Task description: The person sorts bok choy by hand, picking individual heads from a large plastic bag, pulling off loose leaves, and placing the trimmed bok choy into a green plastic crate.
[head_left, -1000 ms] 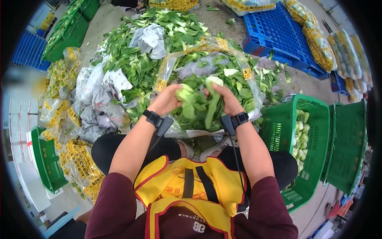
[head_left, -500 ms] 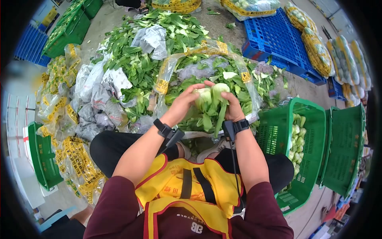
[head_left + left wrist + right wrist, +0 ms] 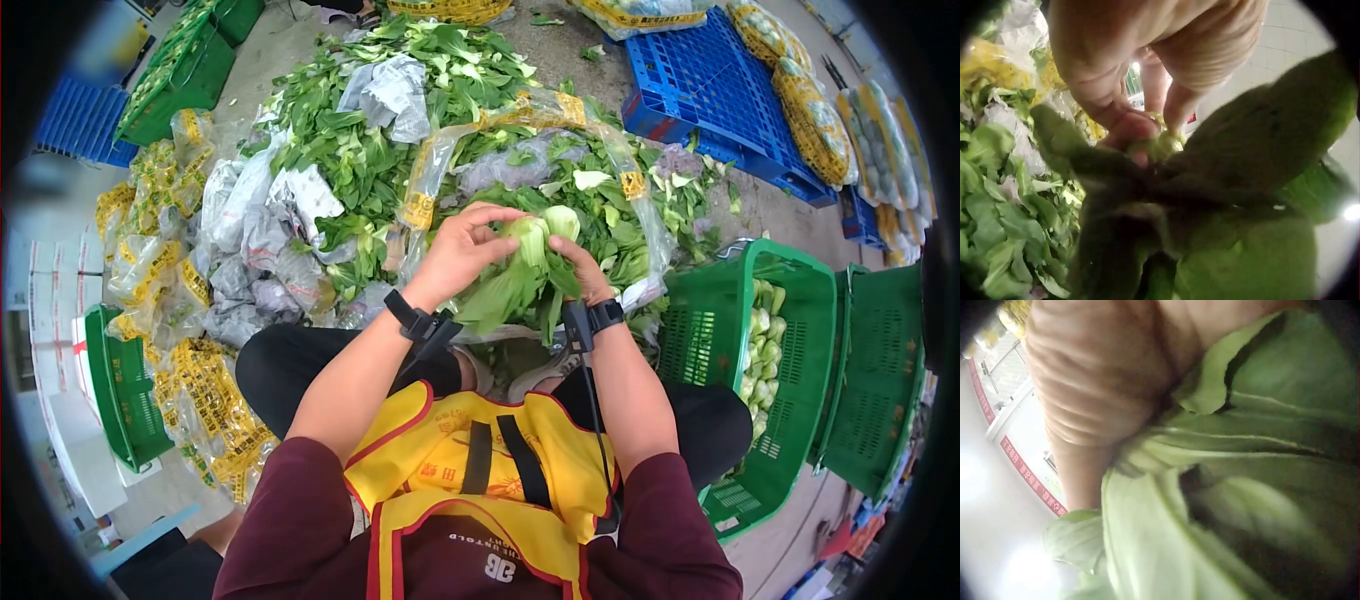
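Two pale bok choy bases show side by side between the hands in the head view, above the pile. My left hand pinches the left bok choy between thumb and fingers near its base, and its leaves hang down toward my lap. In the left wrist view, the fingertips meet at a pale green stem behind broad dark leaves. My right hand grips the right bok choy, its thumb beside the base. Green leaves fill the palm in the right wrist view, and the fingertips are hidden there.
A clear plastic bag with yellow print rings loose greens ahead. A larger pile of leaves lies beyond. On the right stands a green crate holding bok choy. Crumpled bags lie left; a blue pallet is back right.
My left hand has moved right, bringing its bok choy against the one in the right hand. The hanging leaves have swung toward the left.
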Demonstrator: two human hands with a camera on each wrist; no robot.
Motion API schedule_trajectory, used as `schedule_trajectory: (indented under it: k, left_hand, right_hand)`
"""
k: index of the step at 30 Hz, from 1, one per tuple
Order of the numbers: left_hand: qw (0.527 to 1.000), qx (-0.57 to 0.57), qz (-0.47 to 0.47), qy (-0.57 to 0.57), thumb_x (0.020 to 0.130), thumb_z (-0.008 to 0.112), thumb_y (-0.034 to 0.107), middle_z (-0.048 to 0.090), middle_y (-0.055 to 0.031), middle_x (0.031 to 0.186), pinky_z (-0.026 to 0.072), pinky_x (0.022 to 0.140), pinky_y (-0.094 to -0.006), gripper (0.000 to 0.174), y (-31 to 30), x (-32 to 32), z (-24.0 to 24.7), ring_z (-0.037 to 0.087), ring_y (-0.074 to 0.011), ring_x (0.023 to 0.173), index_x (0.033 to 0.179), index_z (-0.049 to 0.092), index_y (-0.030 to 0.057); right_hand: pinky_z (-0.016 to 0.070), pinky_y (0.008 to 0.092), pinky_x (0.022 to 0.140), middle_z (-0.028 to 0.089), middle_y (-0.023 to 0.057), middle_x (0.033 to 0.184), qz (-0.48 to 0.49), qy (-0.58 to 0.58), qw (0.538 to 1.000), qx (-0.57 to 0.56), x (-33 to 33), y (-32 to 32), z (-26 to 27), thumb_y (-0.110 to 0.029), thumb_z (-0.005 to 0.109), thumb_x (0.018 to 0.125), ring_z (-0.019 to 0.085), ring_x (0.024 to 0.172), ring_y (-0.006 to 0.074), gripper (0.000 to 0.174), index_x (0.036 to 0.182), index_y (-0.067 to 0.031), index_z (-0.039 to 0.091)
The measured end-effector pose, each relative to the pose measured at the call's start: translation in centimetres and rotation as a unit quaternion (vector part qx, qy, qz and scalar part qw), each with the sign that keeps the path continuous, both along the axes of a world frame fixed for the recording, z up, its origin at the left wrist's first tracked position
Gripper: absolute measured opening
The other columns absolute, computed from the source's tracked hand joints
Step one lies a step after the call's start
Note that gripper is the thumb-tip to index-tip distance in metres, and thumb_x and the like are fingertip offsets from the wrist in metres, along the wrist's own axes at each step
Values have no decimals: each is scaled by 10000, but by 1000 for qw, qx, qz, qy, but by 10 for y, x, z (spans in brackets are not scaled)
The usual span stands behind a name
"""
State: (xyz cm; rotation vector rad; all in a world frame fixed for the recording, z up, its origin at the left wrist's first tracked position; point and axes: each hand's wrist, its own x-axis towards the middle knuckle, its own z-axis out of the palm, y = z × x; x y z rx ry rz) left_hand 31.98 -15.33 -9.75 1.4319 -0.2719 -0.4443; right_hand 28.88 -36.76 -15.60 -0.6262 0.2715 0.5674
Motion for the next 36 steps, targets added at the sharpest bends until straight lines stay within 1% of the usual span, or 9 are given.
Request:
schedule_trajectory:
  k: [9,10,14,18,25,29,32,34,36]
  left_hand:
    - [968,107,191,-124,957,603,137,679,-42,899,514,702,-278,158,-6,0,-52,629,-119,803,962,709,21]
    - [978,131,159,-24,932,635,191,668,-116,1089,509,821,-340,239,0,9,-81,633,-200,927,1097,676,23]
    - [811,436,320,-223,870,679,252,467,-251,1376,431,983,-448,590,10,-10,-54,496,-409,1205,1398,471,90]
    - [925,292,132,-205,880,667,243,603,-182,1093,451,900,-444,331,29,-32,-3,566,-365,1046,1160,655,68]
    - [938,164,249,-176,887,638,183,638,-138,857,471,777,-393,200,20,-54,21,615,-291,847,872,724,4]
    - [941,188,252,-124,880,625,155,641,-148,849,468,776,-407,196,18,-53,4,619,-312,859,960,715,-1]
    - [808,389,404,-177,903,575,147,614,-232,1135,417,987,-458,376,17,-61,1,558,-407,1103,1254,577,13]
    - [954,253,125,-104,948,539,252,556,-261,1272,374,1058,-469,446,37,-53,39,505,-432,1198,1314,525,-3]
    - [952,224,165,-131,985,488,370,548,-270,1312,378,1071,-457,535,17,-59,30,497,-422,1247,1328,505,-40]
  right_hand:
    - [509,361,940,670,97,1180,24,-74,991,-105,2,8,-54,-262,610,925,654,1049,225,436,1277,-6,584]
    - [511,365,935,670,99,1180,19,-66,992,-106,1,13,-54,-272,612,923,657,1041,234,440,1273,-6,587]
    - [510,367,909,671,80,1163,50,-67,984,-156,22,10,-91,-273,644,910,646,1029,229,429,1259,-28,602]
    - [503,360,886,660,71,1163,62,-126,980,-138,28,40,-60,-244,655,909,631,1027,217,390,1232,-30,610]
    - [533,365,868,665,86,1138,97,-155,981,-70,19,32,-44,-205,676,869,660,998,230,469,1285,-25,557]
    - [527,370,889,658,94,1169,87,-187,978,-39,8,30,-21,-223,683,865,649,1033,242,516,1316,-18,538]
    - [521,377,912,651,99,1198,86,-185,979,-7,1,28,19,-216,677,878,645,1051,245,529,1343,-20,520]
    - [504,376,944,633,105,1230,42,-210,975,-63,8,20,24,-168,642,907,632,1084,235,511,1369,-12,486]
    - [480,365,971,634,88,1221,-3,-221,971,-93,3,30,48,-113,627,907,622,1086,210,441,1328,-23,532]
